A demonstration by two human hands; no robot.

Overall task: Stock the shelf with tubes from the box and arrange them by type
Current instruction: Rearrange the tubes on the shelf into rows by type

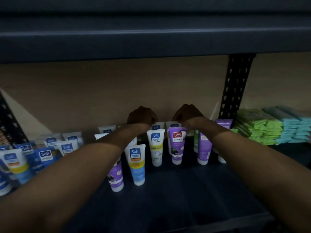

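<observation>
From my head camera, both my arms reach deep into the shelf (193, 190). My left hand (142, 116) and right hand (187, 114) curl at the back wall over white tubes (158, 126); I cannot tell whether they grip. Standing tubes (155, 147) crowd the left and middle. The front shelf edge lies bare. Green packets (259, 128) fill the right.

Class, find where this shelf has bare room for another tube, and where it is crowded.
Bare: dark shelf board in front of the white Vitamin C tube and purple Naturals tube, between both forearms. Crowded: blue-white tubes at left, back row near the hands.
</observation>
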